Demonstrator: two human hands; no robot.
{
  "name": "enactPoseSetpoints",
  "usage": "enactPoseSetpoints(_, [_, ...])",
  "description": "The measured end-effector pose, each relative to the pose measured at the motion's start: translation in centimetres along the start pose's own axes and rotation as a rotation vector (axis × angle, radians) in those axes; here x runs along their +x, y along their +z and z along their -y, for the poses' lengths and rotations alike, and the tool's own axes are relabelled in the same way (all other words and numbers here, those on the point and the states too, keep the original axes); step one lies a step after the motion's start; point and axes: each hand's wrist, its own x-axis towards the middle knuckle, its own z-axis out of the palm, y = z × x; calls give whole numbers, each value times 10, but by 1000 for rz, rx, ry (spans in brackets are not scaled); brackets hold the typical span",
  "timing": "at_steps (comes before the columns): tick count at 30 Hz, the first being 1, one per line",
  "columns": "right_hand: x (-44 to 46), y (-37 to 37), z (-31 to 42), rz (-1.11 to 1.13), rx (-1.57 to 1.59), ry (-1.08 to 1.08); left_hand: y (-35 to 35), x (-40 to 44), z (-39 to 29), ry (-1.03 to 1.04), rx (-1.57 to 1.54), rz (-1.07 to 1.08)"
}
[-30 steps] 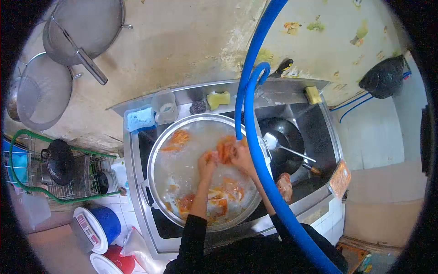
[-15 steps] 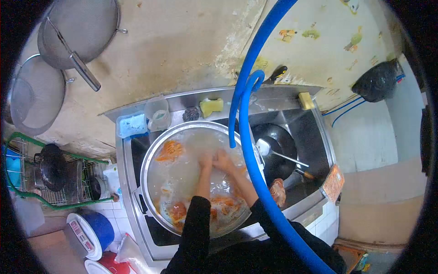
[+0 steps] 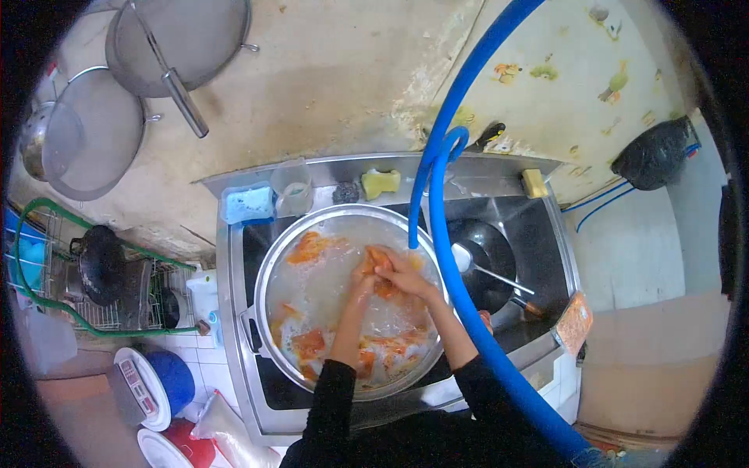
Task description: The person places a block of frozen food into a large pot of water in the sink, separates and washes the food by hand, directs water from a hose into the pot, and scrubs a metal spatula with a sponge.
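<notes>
A large metal basin (image 3: 355, 210) of cloudy water sits over the left part of the sink. Over the water, my left hand (image 3: 364, 278) and my right hand (image 3: 402, 276) come together near the basin's middle. Both are closed around an orange-coated piece of food (image 3: 379, 257) that looks like meat; the fingers partly cover it. Other orange pieces (image 3: 309, 248) float at the upper left of the basin, and several more (image 3: 374, 347) lie along its near side, partly under water.
A blue hose (image 3: 442, 226) arches down across the basin's right side. In the right sink bowl stand a dark wok (image 3: 488, 249) and a long-handled spatula (image 3: 499, 274). Along the back ledge are a blue sponge tray (image 3: 248, 204), a clear jug (image 3: 294, 191) and a yellow sponge (image 3: 380, 182).
My hands have risen out of the water, and the orange piece now shows between them. The view has shifted, so the scene sits farther right in the picture.
</notes>
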Motion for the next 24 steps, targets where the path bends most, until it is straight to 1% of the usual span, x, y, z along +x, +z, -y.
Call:
enactPoseSetpoints(1, [5, 6, -9, 50, -73, 82, 1, 2, 2, 111, 71, 3])
enactPoseSetpoints(2, [9, 12, -17, 54, -69, 75, 1, 5, 3, 116, 74, -3])
enactPoseSetpoints(4, [15, 29, -49, -99, -544, 99, 15, -14, -43, 204, 408, -40])
enactPoseSetpoints(5, [14, 39, -70, -224, -697, -41, 20, -27, -61, 358, 559, -101])
enactPoseSetpoints(6, [15, 36, -64, -215, -693, -48, 15, -27, -62, 357, 558, -113])
enactPoseSetpoints(8, [6, 20, -21, -237, -611, 95, 4, -31, -59, 438, 937, -340])
enactPoseSetpoints(9, [6, 5, 16, -37, -745, 178, -2, -39, -77, 431, 939, -347])
enactPoseSetpoints(10, [10, 4, 25, -29, -741, 181, -8, -53, -110, 422, 1131, -421])
enactPoseSetpoints(11, [13, 4, 30, -79, -774, 106, -16, -60, -131, 413, 1322, -491])
enactPoseSetpoints(12, [16, 3, 32, -132, -809, 31, -24, -56, -132, 408, 1324, -487])
enactPoseSetpoints(13, [25, 13, 20, -84, -809, 94, -32, -51, -130, 262, 1405, -546])
enactPoseSetpoints(14, [39, 23, 10, -86, -810, 95, -37, -46, -127, 114, 1481, -606])
enactPoseSetpoints(15, [57, 34, 0, 19, -586, 101, -43, -39, -122, 121, 1481, -608])
enactPoseSetpoints(16, [71, 45, -7, 123, -358, 101, -52, -30, -111, 156, 1384, -578])
enactPoseSetpoints(17, [80, 59, -9, 118, -351, 92, -63, -18, -97, 191, 1290, -550])
enactPoseSetpoints(18, [87, 74, -10, 137, -258, 281, -80, 7, -66, 197, 1301, -557])
enactPoseSetpoints(19, [93, 86, -15, 157, -164, 469, -102, 40, -26, 392, 1128, -588])
enactPoseSetpoints(20, [102, 98, -36, 157, -157, 464, -104, 44, -27, 486, 1038, -602])
enactPoseSetpoints(21, [111, 112, -67, 238, 4, 445, -106, 48, -29, 581, 951, -608])
enactPoseSetpoints(22, [116, 121, -84, 317, 163, 425, -89, 28, -65, 552, 918, -473])
enactPoseSetpoints(23, [108, 119, -72, 316, 166, 428, -78, 17, -86, 516, 882, -338])
enactPoseSetpoints(24, [98, 111, -47, 193, 234, 349, -77, 19, -89, 515, 883, -335])
